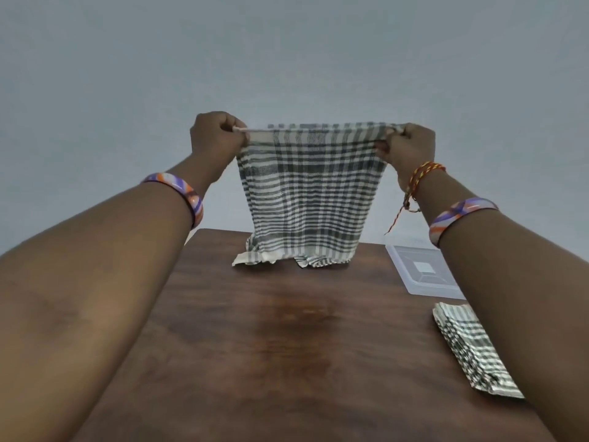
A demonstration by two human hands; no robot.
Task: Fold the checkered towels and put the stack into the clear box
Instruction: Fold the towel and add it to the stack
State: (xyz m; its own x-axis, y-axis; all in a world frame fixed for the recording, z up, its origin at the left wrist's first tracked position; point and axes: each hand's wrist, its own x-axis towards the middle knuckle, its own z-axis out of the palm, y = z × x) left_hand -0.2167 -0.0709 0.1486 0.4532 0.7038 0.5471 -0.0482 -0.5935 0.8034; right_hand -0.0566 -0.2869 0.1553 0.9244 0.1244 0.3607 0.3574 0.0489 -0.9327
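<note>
Grey-and-white checkered cotton, a thin towel (pixel 306 193), hung stretched between two raised hands, its lower hem crumpled on the far part of the dark brown wooden counter (pixel 255 330). The left hand (pixel 218 135) pinched one top corner and the right hand (pixel 409 145) pinched the other, fingers curled tight on the cloth and the hands held well apart. A stack of folded checkered towels (pixel 471 346) lay near the counter's right edge, partly hidden by the right forearm, and just beyond it sat the clear plastic box (pixel 424 272), nothing visible inside. Folding looked to be the step in hand, the towel spread ready for its first fold. Next, the corners likely needed bringing together evenly, or the cloth laying flat, with edges kept aligned.
</note>
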